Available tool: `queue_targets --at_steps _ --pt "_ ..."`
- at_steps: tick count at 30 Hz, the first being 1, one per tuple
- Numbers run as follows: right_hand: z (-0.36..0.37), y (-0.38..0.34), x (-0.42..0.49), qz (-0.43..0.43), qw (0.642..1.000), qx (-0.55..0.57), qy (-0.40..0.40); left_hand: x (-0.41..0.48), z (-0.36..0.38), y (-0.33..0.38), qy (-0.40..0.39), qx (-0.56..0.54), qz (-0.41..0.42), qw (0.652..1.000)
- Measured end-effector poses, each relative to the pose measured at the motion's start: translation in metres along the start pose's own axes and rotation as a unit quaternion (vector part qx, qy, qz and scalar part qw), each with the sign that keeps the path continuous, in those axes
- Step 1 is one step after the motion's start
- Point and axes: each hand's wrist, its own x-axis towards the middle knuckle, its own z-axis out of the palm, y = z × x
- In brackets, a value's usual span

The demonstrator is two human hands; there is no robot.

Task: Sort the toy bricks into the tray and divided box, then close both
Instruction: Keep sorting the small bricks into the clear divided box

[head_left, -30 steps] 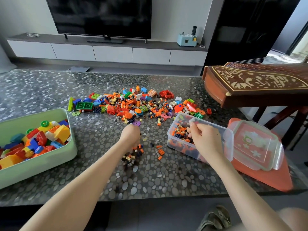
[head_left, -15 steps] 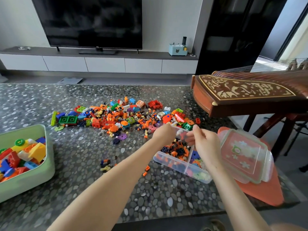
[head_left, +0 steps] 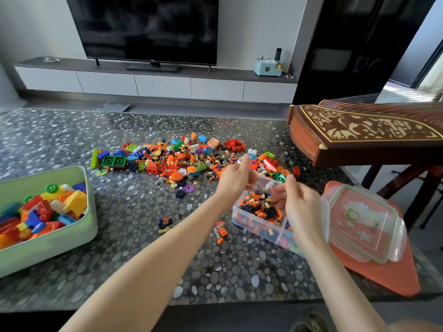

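A clear divided box [head_left: 259, 226] stands on the pebble-patterned table at centre right, with small orange, black and yellow bricks in its left compartment. My left hand [head_left: 236, 178] hovers over the box's far left corner, blurred, fingers loosely spread, and I see no brick in it. My right hand [head_left: 299, 202] is over the box with its fingertips dipping into the bricks, and nothing shows in its grasp. A mixed brick pile [head_left: 182, 161] lies beyond the box. The green tray [head_left: 48, 243] at the left holds large bricks.
The box's clear lid [head_left: 364, 221] lies to the right on an orange lid [head_left: 395, 276] near the table's corner. A wooden zither [head_left: 359, 133] overhangs the far right. A few loose small bricks [head_left: 221, 231] lie in front of the box.
My left hand left the small bricks in front of me and moved right, over the box. My right hand stayed at the box and now reaches down into it.
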Motion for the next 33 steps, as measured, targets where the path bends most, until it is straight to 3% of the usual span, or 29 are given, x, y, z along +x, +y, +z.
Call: queue_targets --at_steps 1,3,5,7,8,11,16,20,25,29,33 --pt "0.005 -0.001 -0.013 -0.033 0.999 -0.015 -0.017 -0.007 -0.017 -0.004 0.017 0.001 0.017 1.0" --pt "0.021 0.002 -0.043 -0.135 0.983 -0.1 -0.079 -0.025 -0.056 -0.027 0.056 0.12 0.068 0.989" --pt "0.041 0.014 -0.065 -0.219 0.927 -0.271 -0.14 -0.049 -0.093 -0.059 0.097 0.346 0.103 0.928" --pt "0.061 0.024 -0.076 -0.197 0.871 -0.417 -0.167 -0.074 -0.122 -0.089 0.105 0.522 0.078 0.843" --pt "0.071 0.028 -0.077 -0.173 0.85 -0.465 -0.177 -0.085 -0.13 -0.1 0.09 0.569 0.042 0.817" --pt "0.1 0.028 -0.074 -0.157 0.807 -0.544 -0.17 -0.106 -0.137 -0.128 0.053 0.621 0.012 0.782" --pt "0.141 0.022 -0.06 -0.215 0.808 -0.529 -0.147 -0.09 -0.127 -0.142 0.086 0.627 0.095 0.769" --pt "0.146 0.03 -0.048 -0.293 0.811 -0.477 -0.17 -0.072 -0.131 -0.137 0.058 0.614 0.148 0.773" --pt "0.132 0.039 -0.045 -0.388 0.75 -0.495 -0.203 -0.056 -0.137 -0.128 -0.044 0.631 0.179 0.754" --pt "0.128 0.037 -0.056 -0.374 0.749 -0.511 -0.194 -0.055 -0.13 -0.127 -0.045 0.643 0.19 0.74" --pt "0.135 0.029 -0.061 -0.29 0.771 -0.542 -0.165 -0.062 -0.118 -0.122 -0.024 0.645 0.103 0.757"
